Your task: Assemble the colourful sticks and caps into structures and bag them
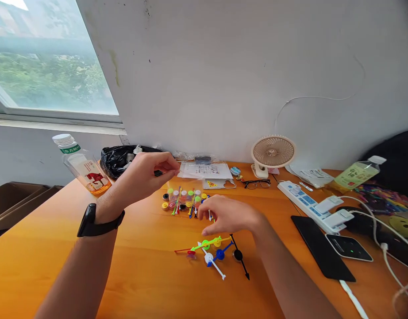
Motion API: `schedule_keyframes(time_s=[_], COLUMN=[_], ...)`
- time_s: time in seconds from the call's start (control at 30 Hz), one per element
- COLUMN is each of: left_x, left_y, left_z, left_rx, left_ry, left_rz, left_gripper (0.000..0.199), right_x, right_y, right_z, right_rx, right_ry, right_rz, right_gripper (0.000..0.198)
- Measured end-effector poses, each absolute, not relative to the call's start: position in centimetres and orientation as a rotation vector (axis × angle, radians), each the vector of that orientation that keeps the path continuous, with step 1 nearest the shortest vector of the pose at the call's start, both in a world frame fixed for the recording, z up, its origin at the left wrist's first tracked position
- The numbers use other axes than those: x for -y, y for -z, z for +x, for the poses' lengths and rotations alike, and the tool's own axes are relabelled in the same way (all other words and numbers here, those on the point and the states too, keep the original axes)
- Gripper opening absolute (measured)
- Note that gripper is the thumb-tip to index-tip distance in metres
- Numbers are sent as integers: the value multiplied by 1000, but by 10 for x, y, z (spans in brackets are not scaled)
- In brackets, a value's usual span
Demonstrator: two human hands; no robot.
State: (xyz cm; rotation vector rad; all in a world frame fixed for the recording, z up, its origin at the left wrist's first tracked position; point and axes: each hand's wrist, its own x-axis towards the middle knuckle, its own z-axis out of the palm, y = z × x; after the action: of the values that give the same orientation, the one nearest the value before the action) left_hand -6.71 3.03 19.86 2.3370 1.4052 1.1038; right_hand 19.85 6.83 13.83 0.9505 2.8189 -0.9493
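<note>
My left hand [147, 175] is raised over the left middle of the table, thumb and fingertips pinched together. A faint clear film shows at the fingertips; I cannot make out what it is. Lower and to the right, my right hand [227, 215] hovers palm down, fingers curled, thumb apart, nothing visible in it. Just below it lie several arrow spinners on round bases: a white spinner [209, 258], a blue spinner [220, 254], a black spinner [237, 255], plus green, yellow and red ones. Behind it, partly hidden, is a cluster of small coloured caps and arrows [184, 201].
A tilted drink bottle [86, 170] and a black plastic bag [114, 159] stand at left. Papers [207, 170], glasses [257, 183] and a fan [273, 153] are at the back. A power strip [303, 201], cables and a black phone-like slab [321, 246] occupy the right.
</note>
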Motion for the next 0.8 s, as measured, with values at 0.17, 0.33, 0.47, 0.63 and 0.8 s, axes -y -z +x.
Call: schedule_keyframes(time_s=[0.17, 0.33, 0.47, 0.63, 0.8], left_x=[-34, -35, -37, -42, -42], left_y=[-198, -200, -200, -197, -194], left_z=[-70, -77, -76, -70, -63], left_rx=[-1325, -1275, -1255, -1265, -1239], left_ry=[-1159, -1057, -1014, -897, -879], left_rz=[2357, 2512, 2524, 2512, 2487], left_gripper=[12, 29, 32, 31, 29], right_x=[-40, -25, -28, -27, -7], right_y=[-114, -100, -103, -132, -180], right_z=[159, 143, 144, 151, 167], right_rx=[-2707, -2571, -2685, -2842, -2949], right_ry=[786, 655, 752, 995, 1564], right_rz=[720, 758, 690, 597, 591], right_gripper=[48, 33, 18, 20, 15])
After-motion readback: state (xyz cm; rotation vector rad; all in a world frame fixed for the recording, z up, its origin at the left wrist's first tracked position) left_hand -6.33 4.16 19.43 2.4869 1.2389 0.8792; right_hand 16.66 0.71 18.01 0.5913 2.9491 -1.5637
